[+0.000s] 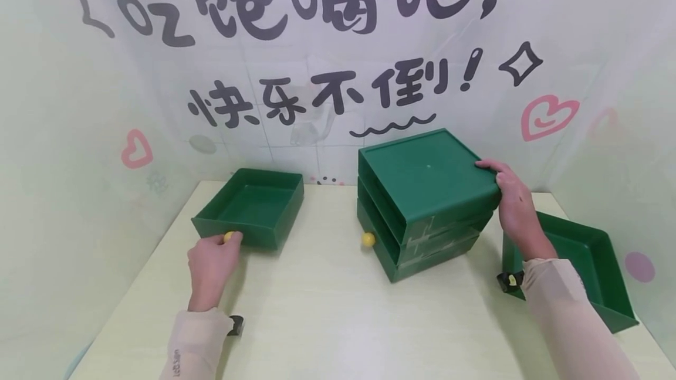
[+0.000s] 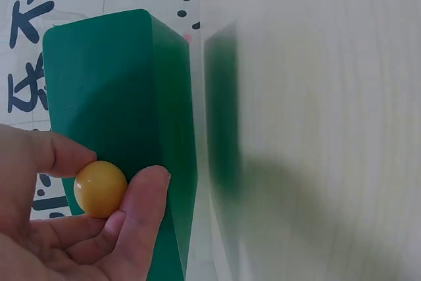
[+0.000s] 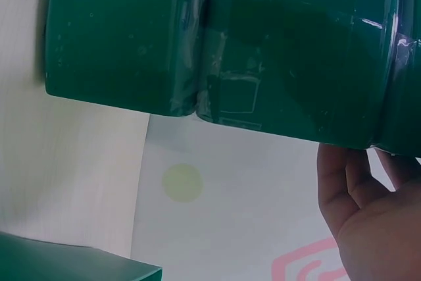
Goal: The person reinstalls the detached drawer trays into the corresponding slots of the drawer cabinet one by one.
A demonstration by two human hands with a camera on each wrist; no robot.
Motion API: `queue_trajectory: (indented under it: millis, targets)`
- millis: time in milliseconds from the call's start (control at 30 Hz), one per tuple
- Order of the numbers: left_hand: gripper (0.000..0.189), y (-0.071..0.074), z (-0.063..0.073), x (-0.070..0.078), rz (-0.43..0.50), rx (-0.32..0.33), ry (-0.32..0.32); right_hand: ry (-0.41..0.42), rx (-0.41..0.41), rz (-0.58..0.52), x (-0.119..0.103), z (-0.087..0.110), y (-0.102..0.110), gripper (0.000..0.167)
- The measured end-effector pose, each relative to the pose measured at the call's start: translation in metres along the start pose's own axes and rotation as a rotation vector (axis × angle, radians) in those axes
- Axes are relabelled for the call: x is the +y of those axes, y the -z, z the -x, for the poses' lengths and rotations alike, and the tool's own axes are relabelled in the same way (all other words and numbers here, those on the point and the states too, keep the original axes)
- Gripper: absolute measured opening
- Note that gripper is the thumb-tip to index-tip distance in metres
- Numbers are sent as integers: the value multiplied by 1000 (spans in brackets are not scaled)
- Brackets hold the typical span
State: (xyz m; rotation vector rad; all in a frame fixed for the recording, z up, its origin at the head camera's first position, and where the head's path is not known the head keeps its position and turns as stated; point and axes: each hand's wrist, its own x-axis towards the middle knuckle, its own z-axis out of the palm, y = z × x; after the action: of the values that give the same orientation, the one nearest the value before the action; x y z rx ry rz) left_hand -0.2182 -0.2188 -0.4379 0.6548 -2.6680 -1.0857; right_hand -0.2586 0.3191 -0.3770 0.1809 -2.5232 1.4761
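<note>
With its thumb and fingertips, my left hand (image 1: 213, 263) pinches the round yellow knob (image 2: 100, 189) on the front of a green drawer (image 1: 259, 236). This drawer, hollow and open at the top, is separate from the cabinet and sits at the left, its lower edge close over the table. Toward the right stands a green cabinet (image 1: 430, 177) of three stacked tiers, joined with clear tape. My right hand (image 1: 517, 210) rests on the cabinet's upper right rear edge; in the right wrist view its fingers (image 3: 333, 195) reach partly behind the cabinet. The lowest tier bears a yellow knob (image 1: 368, 239).
Another loose green drawer (image 1: 604, 263) lies at the right, partly covered by my right forearm. Behind the pale table (image 1: 322, 321) rises a white wall (image 1: 338, 160) with dark lettering and pink hearts. Side walls flank the table.
</note>
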Motion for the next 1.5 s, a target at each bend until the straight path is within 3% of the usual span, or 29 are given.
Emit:
queue_trajectory:
  millis: [233,600,967,1500]
  targets:
    - [45,5,4,2,11,-13,-29,-5,-15,-5,2,0,0,56]
    - [40,14,13,13,120,-132,-71,-6,-9,1,3,0,-1,57]
    - [42,18,17,15,156,-219,-92,-17,-4,-3,2,-1,-2,57]
    - [37,20,23,19,190,-284,-164,-1,14,5,2,-2,-2,58]
